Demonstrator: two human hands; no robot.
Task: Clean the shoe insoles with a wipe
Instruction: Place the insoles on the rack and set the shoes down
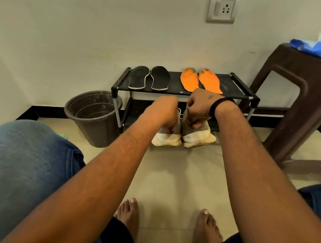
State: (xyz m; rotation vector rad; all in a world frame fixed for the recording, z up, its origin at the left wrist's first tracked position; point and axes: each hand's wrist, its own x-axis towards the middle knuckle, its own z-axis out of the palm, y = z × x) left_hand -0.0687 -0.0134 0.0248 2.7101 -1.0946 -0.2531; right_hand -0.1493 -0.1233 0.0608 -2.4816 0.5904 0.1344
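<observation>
Floor (180,179), hands (164,112) gripping shoes (198,137)

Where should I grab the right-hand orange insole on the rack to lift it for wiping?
Pinch the right-hand orange insole at its narrow heel end, coming from the front over the rack's edge. It lies flat, heel toward you and nearly overhanging, though the right hand partly hides it.

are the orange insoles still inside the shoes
No, the orange insoles lie on top of the rack, while the hands hold the shoes on the floor below.
</observation>
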